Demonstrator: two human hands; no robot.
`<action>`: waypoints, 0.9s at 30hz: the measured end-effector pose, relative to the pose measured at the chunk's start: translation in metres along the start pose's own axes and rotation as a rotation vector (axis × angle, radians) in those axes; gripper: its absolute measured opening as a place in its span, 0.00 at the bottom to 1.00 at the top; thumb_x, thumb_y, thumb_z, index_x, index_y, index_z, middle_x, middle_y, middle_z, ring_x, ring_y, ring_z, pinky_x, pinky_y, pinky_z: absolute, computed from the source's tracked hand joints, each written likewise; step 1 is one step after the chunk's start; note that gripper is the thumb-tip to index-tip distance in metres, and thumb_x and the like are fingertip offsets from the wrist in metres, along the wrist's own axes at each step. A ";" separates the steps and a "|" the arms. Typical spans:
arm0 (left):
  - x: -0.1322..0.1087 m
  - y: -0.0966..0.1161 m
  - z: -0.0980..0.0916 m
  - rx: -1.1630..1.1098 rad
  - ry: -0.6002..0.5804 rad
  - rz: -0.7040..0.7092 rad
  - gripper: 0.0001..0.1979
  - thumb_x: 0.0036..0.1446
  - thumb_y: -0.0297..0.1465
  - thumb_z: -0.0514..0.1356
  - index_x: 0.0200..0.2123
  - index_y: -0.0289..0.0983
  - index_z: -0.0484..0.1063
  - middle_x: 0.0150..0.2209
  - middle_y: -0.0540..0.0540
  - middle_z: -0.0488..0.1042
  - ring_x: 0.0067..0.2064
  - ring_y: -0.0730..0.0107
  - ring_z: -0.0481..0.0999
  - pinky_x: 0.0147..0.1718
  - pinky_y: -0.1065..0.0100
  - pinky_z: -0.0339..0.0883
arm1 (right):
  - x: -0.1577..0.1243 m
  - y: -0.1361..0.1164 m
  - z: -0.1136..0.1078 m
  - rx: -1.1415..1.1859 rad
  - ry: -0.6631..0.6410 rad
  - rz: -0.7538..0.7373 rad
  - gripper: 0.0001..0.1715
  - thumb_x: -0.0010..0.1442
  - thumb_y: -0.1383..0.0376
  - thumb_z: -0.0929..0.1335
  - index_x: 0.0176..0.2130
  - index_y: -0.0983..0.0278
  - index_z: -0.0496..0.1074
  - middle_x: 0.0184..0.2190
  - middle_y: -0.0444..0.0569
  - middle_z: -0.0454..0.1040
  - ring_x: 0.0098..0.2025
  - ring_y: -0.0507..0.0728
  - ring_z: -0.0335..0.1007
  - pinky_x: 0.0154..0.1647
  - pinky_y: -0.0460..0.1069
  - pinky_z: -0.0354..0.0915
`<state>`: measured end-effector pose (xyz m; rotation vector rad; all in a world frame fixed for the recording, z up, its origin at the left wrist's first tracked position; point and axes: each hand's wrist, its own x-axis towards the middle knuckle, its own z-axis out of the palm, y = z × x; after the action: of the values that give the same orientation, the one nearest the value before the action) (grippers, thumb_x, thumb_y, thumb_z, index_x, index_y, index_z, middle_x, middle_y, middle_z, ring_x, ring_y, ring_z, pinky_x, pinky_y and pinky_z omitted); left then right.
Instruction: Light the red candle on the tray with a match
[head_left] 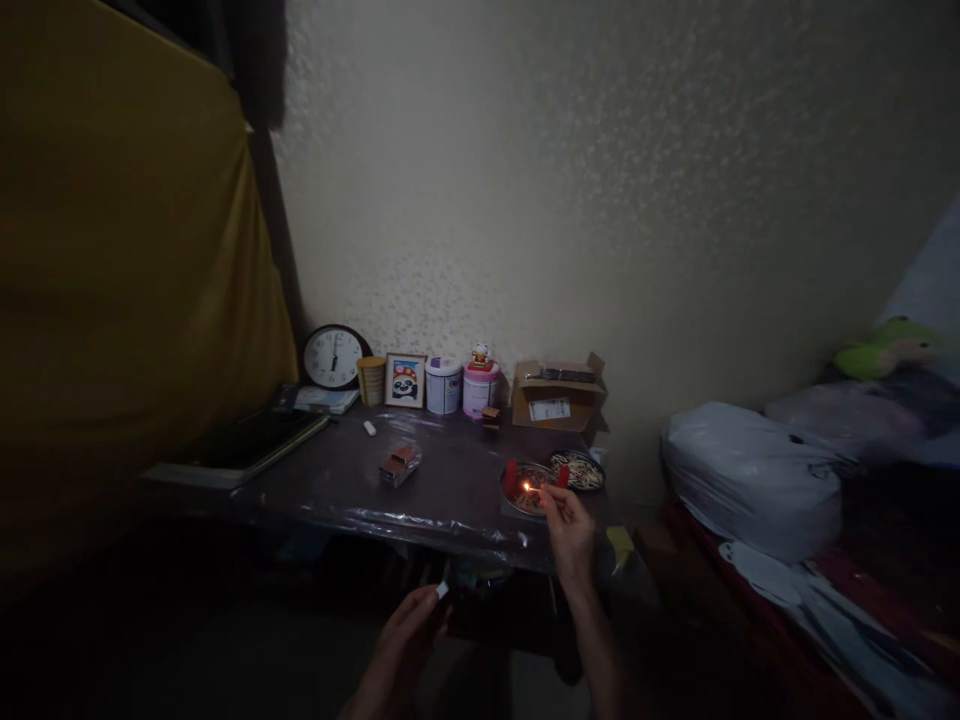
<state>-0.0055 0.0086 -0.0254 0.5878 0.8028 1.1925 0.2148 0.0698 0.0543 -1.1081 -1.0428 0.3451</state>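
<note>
Pinches a lit match (534, 489) in the closed right hand (571, 532), at five o'clock from the middle of the view, holding it against a round dish (517, 508). Grips a small white-ended object (442, 590) in the left hand (409, 622), near half past six (mostly hidden, too dark to name). Has a second dish (589, 488) of pale sticks (576, 468) at twelve o'clock from the right hand.

Two bare hands reach forward from the near edge. The right hand (571, 532), farther out, pinches thumb to fingertips, pointing left above its bare forearm (597, 640). The left hand (406, 622), nearer and lower, has dimly lit, curled fingers.
</note>
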 end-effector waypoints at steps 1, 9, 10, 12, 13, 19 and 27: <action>0.000 0.000 0.000 -0.004 -0.007 0.005 0.13 0.42 0.40 0.64 0.30 0.38 0.76 0.31 0.45 0.78 0.41 0.59 0.75 0.45 0.60 0.62 | 0.001 0.001 0.001 0.004 -0.007 0.007 0.13 0.49 0.57 0.68 0.31 0.65 0.73 0.27 0.48 0.76 0.29 0.56 0.72 0.32 0.50 0.68; -0.006 0.005 0.006 -0.002 -0.026 0.014 0.13 0.43 0.39 0.64 0.31 0.39 0.76 0.33 0.45 0.78 0.43 0.59 0.74 0.47 0.61 0.60 | 0.012 0.009 0.007 -0.012 0.004 -0.038 0.14 0.50 0.57 0.68 0.30 0.66 0.72 0.26 0.49 0.75 0.29 0.55 0.71 0.31 0.50 0.68; -0.006 0.006 0.008 -0.008 -0.015 0.018 0.13 0.42 0.40 0.64 0.30 0.39 0.76 0.32 0.45 0.78 0.42 0.58 0.74 0.47 0.60 0.61 | 0.014 0.010 0.008 -0.020 0.011 -0.049 0.13 0.50 0.57 0.68 0.30 0.66 0.72 0.27 0.49 0.75 0.29 0.55 0.71 0.31 0.50 0.68; -0.005 0.006 0.009 -0.015 0.020 0.004 0.13 0.39 0.40 0.65 0.28 0.38 0.76 0.30 0.45 0.78 0.40 0.59 0.75 0.46 0.61 0.61 | 0.018 0.012 0.011 -0.032 0.020 -0.068 0.13 0.50 0.58 0.68 0.29 0.66 0.72 0.28 0.49 0.75 0.31 0.56 0.71 0.34 0.51 0.68; -0.005 0.006 0.010 -0.012 0.038 -0.007 0.13 0.38 0.40 0.66 0.28 0.38 0.76 0.29 0.45 0.78 0.40 0.59 0.75 0.46 0.61 0.61 | 0.019 0.013 0.012 -0.035 0.023 -0.076 0.12 0.49 0.58 0.68 0.29 0.65 0.72 0.28 0.49 0.75 0.32 0.56 0.71 0.35 0.52 0.68; -0.010 0.009 0.013 -0.021 0.063 0.001 0.13 0.37 0.42 0.66 0.28 0.41 0.76 0.34 0.45 0.79 0.47 0.52 0.73 0.48 0.57 0.61 | 0.028 0.019 0.022 -0.044 0.021 -0.112 0.13 0.51 0.58 0.68 0.29 0.65 0.72 0.29 0.50 0.74 0.33 0.56 0.70 0.37 0.52 0.67; 0.003 0.000 0.002 0.012 0.149 -0.028 0.14 0.32 0.44 0.67 0.24 0.43 0.75 0.34 0.42 0.78 0.48 0.46 0.71 0.49 0.51 0.60 | 0.036 0.024 0.030 -0.071 0.007 -0.123 0.13 0.52 0.57 0.67 0.31 0.65 0.72 0.30 0.50 0.74 0.33 0.56 0.70 0.36 0.51 0.67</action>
<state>-0.0032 0.0119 -0.0244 0.4998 0.9413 1.2163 0.2148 0.1224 0.0540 -1.1017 -1.1185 0.2075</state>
